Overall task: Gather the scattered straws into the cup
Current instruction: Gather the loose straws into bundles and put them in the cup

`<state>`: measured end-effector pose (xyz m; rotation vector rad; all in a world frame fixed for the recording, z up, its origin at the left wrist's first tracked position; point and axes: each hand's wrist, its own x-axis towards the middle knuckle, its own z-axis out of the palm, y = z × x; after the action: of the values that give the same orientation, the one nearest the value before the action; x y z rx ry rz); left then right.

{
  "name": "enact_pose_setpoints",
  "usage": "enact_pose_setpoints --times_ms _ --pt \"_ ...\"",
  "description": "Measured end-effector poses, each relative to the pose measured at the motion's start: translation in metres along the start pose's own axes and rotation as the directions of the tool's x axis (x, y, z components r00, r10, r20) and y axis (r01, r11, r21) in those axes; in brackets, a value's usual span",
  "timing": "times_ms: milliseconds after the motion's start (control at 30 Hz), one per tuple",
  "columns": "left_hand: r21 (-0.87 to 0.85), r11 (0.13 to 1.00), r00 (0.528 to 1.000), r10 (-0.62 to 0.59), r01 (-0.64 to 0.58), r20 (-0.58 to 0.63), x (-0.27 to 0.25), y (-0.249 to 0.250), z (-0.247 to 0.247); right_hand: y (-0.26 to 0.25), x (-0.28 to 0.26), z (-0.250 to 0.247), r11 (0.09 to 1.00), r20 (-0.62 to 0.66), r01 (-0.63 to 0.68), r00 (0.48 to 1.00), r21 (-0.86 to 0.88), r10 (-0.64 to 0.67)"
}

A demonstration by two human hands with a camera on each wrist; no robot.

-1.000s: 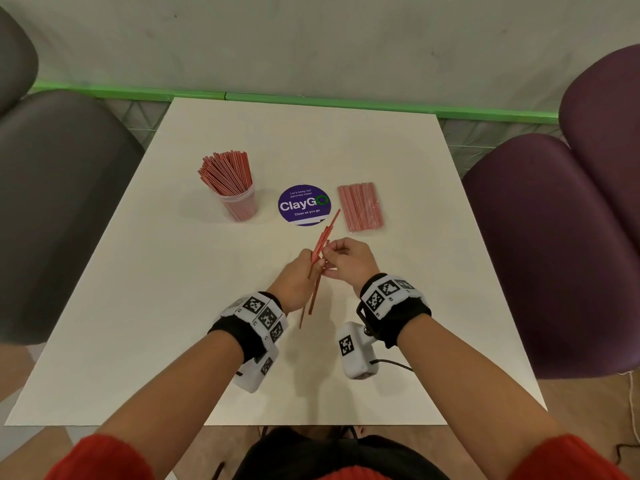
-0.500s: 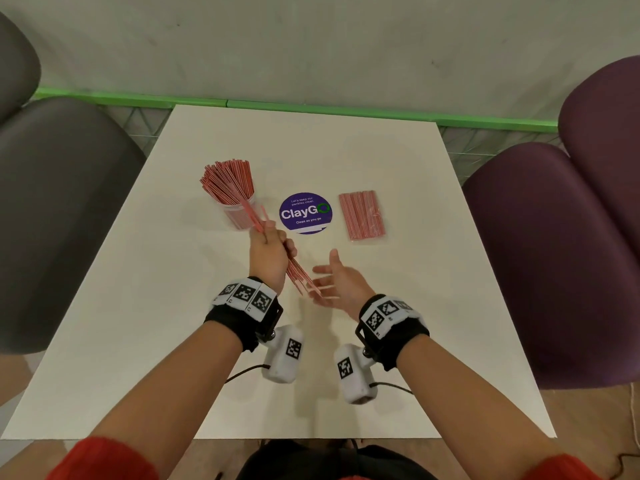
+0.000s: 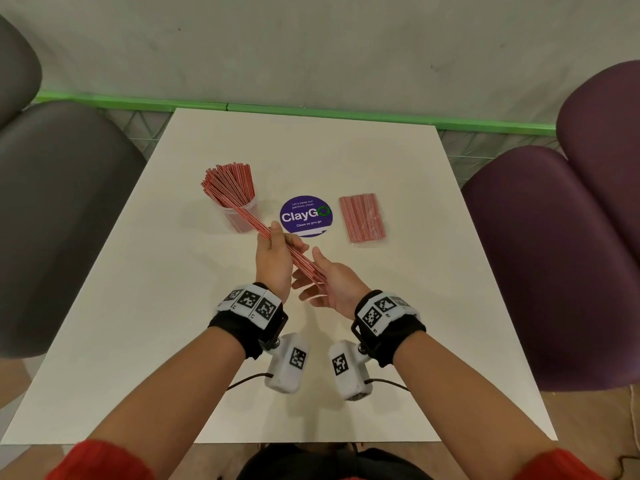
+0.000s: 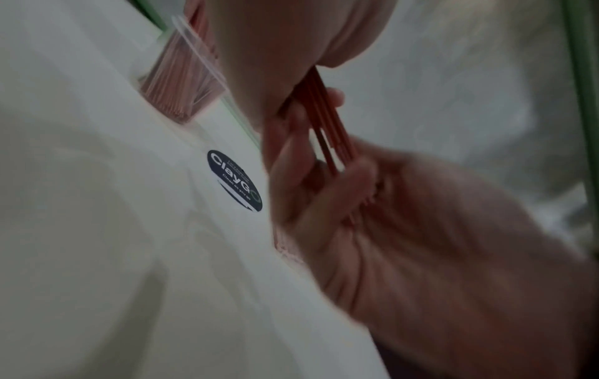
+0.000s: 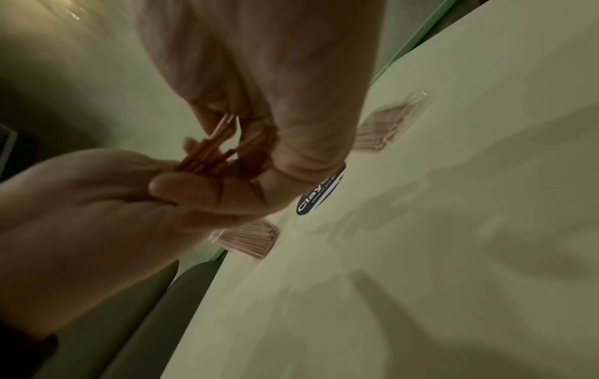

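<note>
The left hand (image 3: 275,259) was raised above the middle of the table (image 3: 145,306), with its fingers curled around a small bundle of red straws (image 3: 294,256). The bundle ran diagonally, its upper end pointing toward the cup (image 3: 242,216) and its lower end resting against the palm of the right hand (image 3: 332,284). The right hand was relaxed and spread, palm turned toward the left hand, fingers extended and gripping nothing; the straw ends touched its palm. In the left wrist view, the straws (image 4: 327,123) emerged below the left hand's fingers (image 4: 291,51) and met the right hand (image 4: 372,218). In the right wrist view, the straw ends (image 5: 207,153) lay between both hands, though blur obscured finer detail.

The cup, a clear plastic one, stood upright on the far left part of the table and was already filled with many red straws (image 3: 228,183) fanning out above its rim. The upper end of the held bundle overlapped the cup in the head view; whether it touched the cup could not be determined.

A round purple sticker (image 3: 305,216) lay flat near the centre of the table, just beside the cup. A flat clear packet of red straws (image 3: 362,217) lay beyond the sticker, toward the right edge, apart from both hands.

Both wrists carried black bands with marker tags (image 3: 251,303) and white camera units (image 3: 289,363).
</note>
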<state>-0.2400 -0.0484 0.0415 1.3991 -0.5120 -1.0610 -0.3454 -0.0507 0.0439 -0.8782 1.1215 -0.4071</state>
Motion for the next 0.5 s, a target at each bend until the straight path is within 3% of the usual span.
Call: enact_pose_setpoints --times_ms 367,500 --pt "0.135 0.991 0.993 -0.036 0.021 0.109 -0.002 0.000 -0.007 -0.009 -0.009 -0.011 0.937 0.240 -0.062 0.970 0.345 -0.024" --pt "0.194 0.981 0.987 -0.013 -0.018 0.158 -0.005 0.003 -0.010 -0.010 -0.005 -0.009 0.965 0.233 -0.039 0.972 0.259 -0.023"
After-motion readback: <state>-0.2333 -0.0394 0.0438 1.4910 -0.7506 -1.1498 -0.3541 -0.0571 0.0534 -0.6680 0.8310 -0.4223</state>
